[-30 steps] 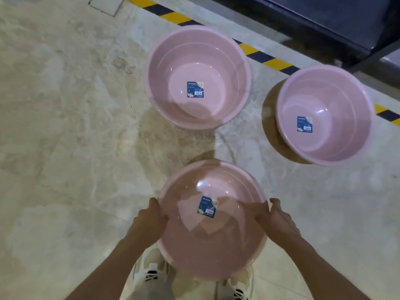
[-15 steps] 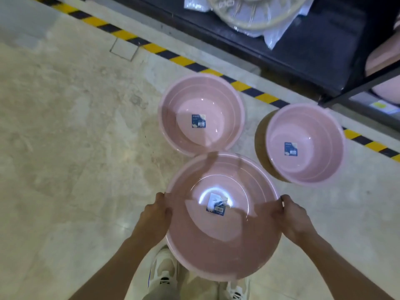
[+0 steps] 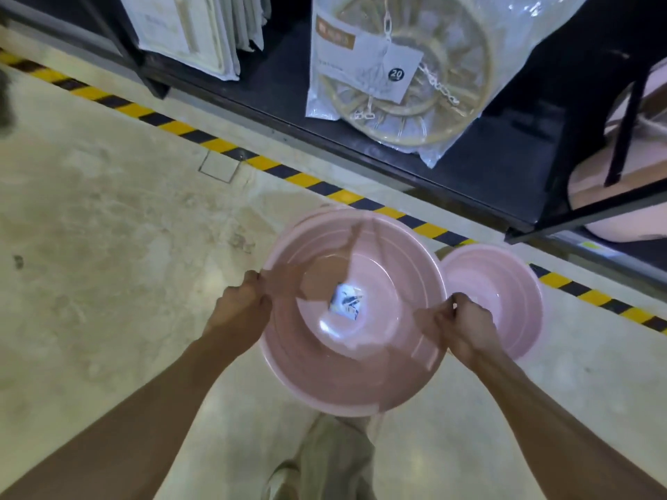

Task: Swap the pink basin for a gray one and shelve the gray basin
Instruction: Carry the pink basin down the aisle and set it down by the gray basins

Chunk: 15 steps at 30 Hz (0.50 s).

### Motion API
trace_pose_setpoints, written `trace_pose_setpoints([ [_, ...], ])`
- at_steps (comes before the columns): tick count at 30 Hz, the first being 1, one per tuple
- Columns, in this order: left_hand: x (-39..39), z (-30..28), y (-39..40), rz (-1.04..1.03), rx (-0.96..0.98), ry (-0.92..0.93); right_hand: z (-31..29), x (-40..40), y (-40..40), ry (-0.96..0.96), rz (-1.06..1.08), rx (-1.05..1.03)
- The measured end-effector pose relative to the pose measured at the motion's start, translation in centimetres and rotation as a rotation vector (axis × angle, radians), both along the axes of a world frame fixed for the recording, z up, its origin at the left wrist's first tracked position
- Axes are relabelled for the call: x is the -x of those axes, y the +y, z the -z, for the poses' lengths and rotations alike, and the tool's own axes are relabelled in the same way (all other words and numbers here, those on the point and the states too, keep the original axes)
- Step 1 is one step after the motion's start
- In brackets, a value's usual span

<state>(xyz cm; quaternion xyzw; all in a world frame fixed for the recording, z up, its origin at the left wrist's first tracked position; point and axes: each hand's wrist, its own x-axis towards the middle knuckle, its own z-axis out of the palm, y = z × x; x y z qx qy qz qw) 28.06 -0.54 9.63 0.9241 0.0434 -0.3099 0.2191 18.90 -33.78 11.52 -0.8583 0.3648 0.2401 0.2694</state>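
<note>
Head view — left hand (image 3: 240, 304) and right hand (image 3: 463, 324) pinching opposite rims of pink basin (image 3: 355, 312), carried short of black shelf (image 3: 451, 164) — swap step; next needs a gray one, none visible

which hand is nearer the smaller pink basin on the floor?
Right. The right hand grips the held basin's rim beside the smaller pink basin; the left hand grips the far rim.

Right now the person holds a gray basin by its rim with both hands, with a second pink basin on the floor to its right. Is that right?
Not quite: the held basin is pink, not gray, as the head view shows. The rest stands: the left hand and right hand each keep a grip on its rim, and a second pink basin sits on the floor to its right.
</note>
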Motion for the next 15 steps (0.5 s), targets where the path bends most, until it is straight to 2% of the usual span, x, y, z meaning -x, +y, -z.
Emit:
trace_pose_setpoints([
  [6,-6.3,3.7,-2.0,0.050,-0.013,0.051,3.6,-6.4,-0.9,-0.020,0.033,0.007],
  [15,-12.1,13.8,-2.1,0.071,-0.042,0.069,12.8,-10.5,-1.0,-0.004,0.021,0.065],
])
